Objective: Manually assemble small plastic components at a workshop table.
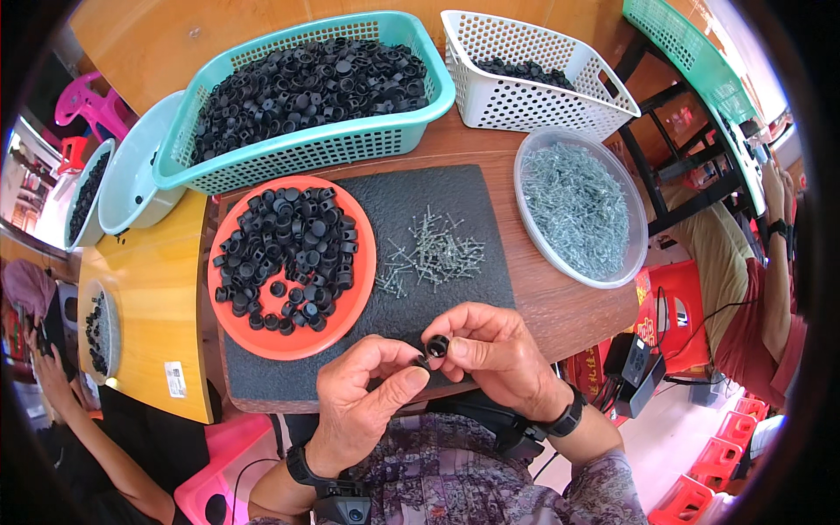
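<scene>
Just above the near edge of a dark mat [468, 324], my two hands meet. My right hand [503, 354] pinches a small black plastic cap [437, 346], its round opening facing up, between thumb and fingers. My left hand [372, 398] is closed on a small black piece [421, 360] right beside the cap; whether the two touch, I cannot tell. On the mat stands an orange-red plate [273, 302] heaped with black caps [319, 232]. A loose pile of thin metal screws [442, 249] lies to the plate's right.
A turquoise basket [306, 150] full of black parts and a white basket [525, 112] stand behind. A clear round tub [604, 282] of screws sits at right. Pale basins [144, 197] are far left. People work on both sides; a co-worker's hand [54, 381] shows left.
</scene>
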A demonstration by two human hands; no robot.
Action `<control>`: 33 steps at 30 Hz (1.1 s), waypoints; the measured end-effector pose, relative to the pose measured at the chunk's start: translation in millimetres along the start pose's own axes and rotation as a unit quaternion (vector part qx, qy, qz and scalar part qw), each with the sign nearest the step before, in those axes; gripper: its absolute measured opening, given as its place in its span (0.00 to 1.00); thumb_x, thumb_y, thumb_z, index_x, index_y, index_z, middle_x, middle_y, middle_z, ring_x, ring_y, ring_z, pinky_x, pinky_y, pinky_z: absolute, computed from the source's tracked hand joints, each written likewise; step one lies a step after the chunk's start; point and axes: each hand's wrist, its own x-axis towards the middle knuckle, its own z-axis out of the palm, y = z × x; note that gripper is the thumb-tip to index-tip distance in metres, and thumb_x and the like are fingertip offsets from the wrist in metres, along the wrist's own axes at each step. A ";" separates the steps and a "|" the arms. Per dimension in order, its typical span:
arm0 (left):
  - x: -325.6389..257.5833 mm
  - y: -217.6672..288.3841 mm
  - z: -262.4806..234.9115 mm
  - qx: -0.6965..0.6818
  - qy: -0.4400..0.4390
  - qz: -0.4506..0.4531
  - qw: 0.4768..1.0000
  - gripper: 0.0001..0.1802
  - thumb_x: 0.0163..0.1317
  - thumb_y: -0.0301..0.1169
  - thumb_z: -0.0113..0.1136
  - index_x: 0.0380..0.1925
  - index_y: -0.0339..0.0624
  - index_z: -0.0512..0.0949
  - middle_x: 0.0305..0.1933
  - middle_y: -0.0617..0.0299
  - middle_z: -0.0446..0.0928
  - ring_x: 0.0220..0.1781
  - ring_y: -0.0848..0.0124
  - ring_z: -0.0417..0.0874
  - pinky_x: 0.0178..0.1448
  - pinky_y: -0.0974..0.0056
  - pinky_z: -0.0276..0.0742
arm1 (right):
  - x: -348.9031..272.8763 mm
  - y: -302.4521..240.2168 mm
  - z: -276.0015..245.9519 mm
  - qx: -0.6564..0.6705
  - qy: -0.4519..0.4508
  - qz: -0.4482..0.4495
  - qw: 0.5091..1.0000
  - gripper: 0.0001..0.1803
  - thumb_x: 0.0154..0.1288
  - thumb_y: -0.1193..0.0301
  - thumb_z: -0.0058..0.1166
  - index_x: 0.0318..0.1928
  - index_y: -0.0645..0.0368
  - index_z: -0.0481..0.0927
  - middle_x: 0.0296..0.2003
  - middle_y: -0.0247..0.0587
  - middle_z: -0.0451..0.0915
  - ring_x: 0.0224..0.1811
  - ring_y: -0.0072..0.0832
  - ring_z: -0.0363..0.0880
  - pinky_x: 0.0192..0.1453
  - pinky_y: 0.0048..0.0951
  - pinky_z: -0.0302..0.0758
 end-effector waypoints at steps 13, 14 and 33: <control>0.9 4.1 -0.5 0.026 0.010 -0.022 0.999 0.10 0.57 0.27 0.64 0.32 0.31 0.76 0.30 0.63 0.78 0.30 0.81 0.75 0.33 0.76 0.71 | 1.1 3.5 2.3 -0.019 0.015 0.004 1.000 0.13 0.61 0.73 0.57 0.45 0.66 0.77 0.33 0.38 0.80 0.32 0.17 0.74 0.36 0.18 0.70; 1.0 4.2 -0.4 0.024 0.010 -0.022 0.999 0.10 0.57 0.28 0.64 0.32 0.31 0.76 0.30 0.63 0.77 0.30 0.81 0.75 0.33 0.77 0.70 | 1.0 3.5 2.4 -0.024 0.014 0.002 1.000 0.13 0.61 0.73 0.57 0.45 0.66 0.77 0.33 0.38 0.80 0.32 0.17 0.74 0.35 0.18 0.70; 1.3 -8.3 -1.0 0.024 0.006 0.025 0.999 0.09 0.53 0.22 0.67 0.29 0.33 0.75 0.30 0.64 0.74 0.30 0.81 0.74 0.34 0.76 0.72 | -4.8 15.1 5.3 -0.092 0.013 -0.115 0.989 0.11 0.60 0.83 0.54 0.44 0.65 0.79 0.36 0.34 0.79 0.39 0.17 0.77 0.44 0.19 0.75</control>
